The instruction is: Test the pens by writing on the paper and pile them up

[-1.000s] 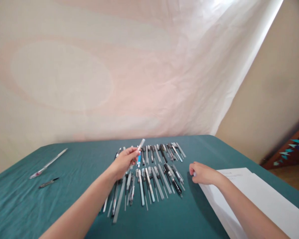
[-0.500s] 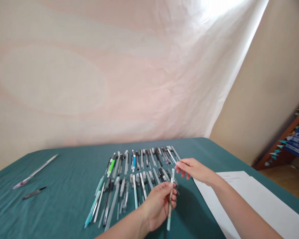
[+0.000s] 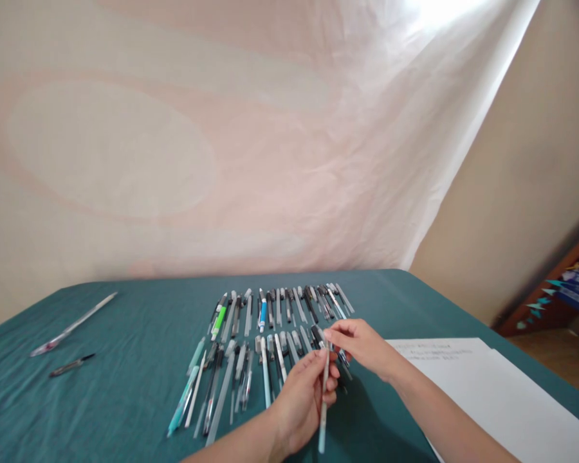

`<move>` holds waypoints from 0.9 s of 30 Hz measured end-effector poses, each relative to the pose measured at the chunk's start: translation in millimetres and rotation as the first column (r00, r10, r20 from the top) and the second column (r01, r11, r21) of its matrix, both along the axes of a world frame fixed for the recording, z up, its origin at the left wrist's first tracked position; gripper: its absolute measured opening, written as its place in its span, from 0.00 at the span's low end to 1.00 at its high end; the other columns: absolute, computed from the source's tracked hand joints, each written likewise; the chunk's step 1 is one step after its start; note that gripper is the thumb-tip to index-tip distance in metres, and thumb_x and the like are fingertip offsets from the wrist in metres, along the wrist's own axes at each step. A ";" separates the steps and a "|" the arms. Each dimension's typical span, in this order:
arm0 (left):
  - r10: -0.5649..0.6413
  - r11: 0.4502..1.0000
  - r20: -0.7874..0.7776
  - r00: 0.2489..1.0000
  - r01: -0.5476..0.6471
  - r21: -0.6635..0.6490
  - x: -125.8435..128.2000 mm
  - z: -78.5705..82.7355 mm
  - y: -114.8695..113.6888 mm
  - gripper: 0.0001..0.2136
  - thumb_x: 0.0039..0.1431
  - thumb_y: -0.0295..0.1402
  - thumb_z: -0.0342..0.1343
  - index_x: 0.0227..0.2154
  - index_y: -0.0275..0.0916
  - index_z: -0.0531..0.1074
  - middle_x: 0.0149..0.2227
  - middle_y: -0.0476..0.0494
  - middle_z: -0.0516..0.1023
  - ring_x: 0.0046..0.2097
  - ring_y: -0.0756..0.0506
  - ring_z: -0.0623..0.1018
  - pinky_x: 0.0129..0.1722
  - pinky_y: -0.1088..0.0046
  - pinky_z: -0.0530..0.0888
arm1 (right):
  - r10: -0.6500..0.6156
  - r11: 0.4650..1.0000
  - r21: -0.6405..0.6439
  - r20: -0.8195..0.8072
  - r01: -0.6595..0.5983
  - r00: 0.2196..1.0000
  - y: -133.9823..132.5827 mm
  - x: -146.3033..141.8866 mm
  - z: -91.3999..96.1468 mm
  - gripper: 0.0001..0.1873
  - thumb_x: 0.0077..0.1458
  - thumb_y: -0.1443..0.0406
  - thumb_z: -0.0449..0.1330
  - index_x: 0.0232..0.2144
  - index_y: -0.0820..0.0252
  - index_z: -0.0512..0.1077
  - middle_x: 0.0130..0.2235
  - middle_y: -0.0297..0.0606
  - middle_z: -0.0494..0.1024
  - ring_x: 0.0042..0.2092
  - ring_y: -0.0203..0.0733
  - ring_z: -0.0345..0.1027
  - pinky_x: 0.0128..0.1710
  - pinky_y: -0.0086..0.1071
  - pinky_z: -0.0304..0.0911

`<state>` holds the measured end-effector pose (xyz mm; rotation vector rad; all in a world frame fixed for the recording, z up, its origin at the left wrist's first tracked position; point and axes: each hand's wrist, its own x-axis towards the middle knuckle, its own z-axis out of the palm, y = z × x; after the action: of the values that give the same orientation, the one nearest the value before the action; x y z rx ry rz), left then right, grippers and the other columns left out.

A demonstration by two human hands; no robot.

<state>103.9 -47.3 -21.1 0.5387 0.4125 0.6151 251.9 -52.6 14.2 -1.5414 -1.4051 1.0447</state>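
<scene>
A slim pale-blue pen [image 3: 323, 408] stands steeply tilted in my left hand [image 3: 305, 397], whose fingers are closed around its upper half. My right hand [image 3: 359, 344] is at the pen's top end, thumb and forefinger pinched together there; the other fingers curl beneath. Behind and left of my hands, capped pens lie side by side in two rows. The far row includes a green-and-white pen [image 3: 219, 323] and a blue-and-white pen [image 3: 263, 313]. At the left end of the near row lies a turquoise pen [image 3: 182, 404]. My hands hide part of the near row's right end.
White paper sheets [image 3: 492, 392] with some writing lie at the right on the green tablecloth [image 3: 139, 392]. Farther left are a long clear-wrapped stick [image 3: 80, 323] and a short dark pen [image 3: 71, 365]. A pale curtain [image 3: 270, 161] hangs behind the table.
My right hand has come down and left to the top end of the pen. The pen, still in my left hand, has shifted slightly left. The view has turned a little.
</scene>
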 end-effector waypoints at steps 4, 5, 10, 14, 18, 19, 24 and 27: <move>0.019 1.000 0.016 1.000 -0.019 -0.007 -0.3 -2.0 2.8 0.11 0.53 0.38 0.54 0.30 0.34 0.65 0.25 0.50 0.64 0.21 0.58 0.60 0.18 0.83 0.51 | -0.003 1.000 0.031 -0.065 0.005 0.998 0.6 -9.3 -3.2 0.18 0.49 0.52 0.55 0.26 0.63 0.71 0.22 0.32 0.69 0.23 0.31 0.60 0.21 0.24 0.54; 0.017 1.000 0.020 1.000 -0.018 0.000 -0.5 -2.4 3.2 0.11 0.54 0.38 0.54 0.30 0.33 0.65 0.25 0.50 0.64 0.21 0.58 0.60 0.18 0.83 0.50 | 0.011 0.999 0.035 -0.087 -0.008 0.996 0.5 -11.2 -3.8 0.18 0.49 0.52 0.55 0.26 0.63 0.70 0.22 0.32 0.69 0.23 0.32 0.61 0.21 0.24 0.53; 0.004 0.999 0.009 1.000 -0.005 0.044 -3.1 -1.4 4.5 0.12 0.53 0.39 0.53 0.31 0.33 0.64 0.24 0.51 0.62 0.20 0.58 0.55 0.16 0.83 0.44 | 0.037 0.999 0.023 -0.150 -0.034 0.988 0.4 -16.2 -6.3 0.18 0.51 0.53 0.54 0.25 0.63 0.69 0.20 0.30 0.67 0.21 0.31 0.62 0.20 0.25 0.51; -0.017 0.999 -0.054 0.998 0.020 0.048 -4.4 0.0 4.5 0.13 0.52 0.41 0.54 0.31 0.35 0.62 0.19 0.56 0.55 0.18 0.59 0.47 0.16 0.82 0.40 | -0.014 0.999 0.046 -0.109 0.019 0.994 0.8 -15.8 -5.9 0.18 0.50 0.54 0.55 0.23 0.64 0.70 0.19 0.31 0.67 0.22 0.30 0.58 0.21 0.24 0.51; 0.012 0.999 -0.113 0.994 -0.006 0.051 -3.6 -0.8 1.5 0.14 0.52 0.44 0.53 0.30 0.39 0.59 0.16 0.60 0.48 0.17 0.58 0.44 0.16 0.82 0.39 | -0.020 0.998 0.060 -0.102 0.026 0.995 0.7 -16.1 -5.2 0.18 0.50 0.54 0.55 0.22 0.65 0.70 0.18 0.31 0.66 0.21 0.30 0.56 0.20 0.24 0.50; 0.014 0.998 -0.128 0.992 -0.007 0.054 -3.4 -0.9 0.1 0.14 0.52 0.44 0.53 0.30 0.40 0.58 0.16 0.60 0.47 0.17 0.58 0.44 0.16 0.81 0.39 | -0.035 0.997 0.059 -0.098 0.040 0.995 0.7 -16.2 -5.2 0.18 0.49 0.54 0.56 0.22 0.65 0.70 0.18 0.31 0.66 0.21 0.30 0.56 0.20 0.24 0.50; -0.005 0.998 -0.161 0.987 0.015 0.063 -3.7 0.5 -5.4 0.14 0.54 0.44 0.50 0.37 0.41 0.60 0.17 0.60 0.47 0.17 0.57 0.44 0.16 0.81 0.38 | -0.090 0.995 0.043 -0.103 0.095 0.991 2.0 -12.8 -3.6 0.18 0.49 0.53 0.55 0.24 0.64 0.71 0.21 0.34 0.70 0.22 0.32 0.60 0.20 0.25 0.53; 0.002 0.998 -0.144 0.990 0.008 0.067 -4.8 0.7 -4.2 0.15 0.55 0.43 0.49 0.39 0.38 0.62 0.17 0.59 0.48 0.18 0.57 0.45 0.17 0.80 0.39 | -0.108 0.990 0.069 -0.148 0.119 0.983 5.4 -2.7 -3.0 0.19 0.50 0.52 0.54 0.27 0.64 0.71 0.22 0.35 0.70 0.23 0.33 0.61 0.20 0.25 0.55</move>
<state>99.0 -51.4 -20.4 0.6512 0.5288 0.5903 249.2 -47.3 11.3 -1.4431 -1.2303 0.9991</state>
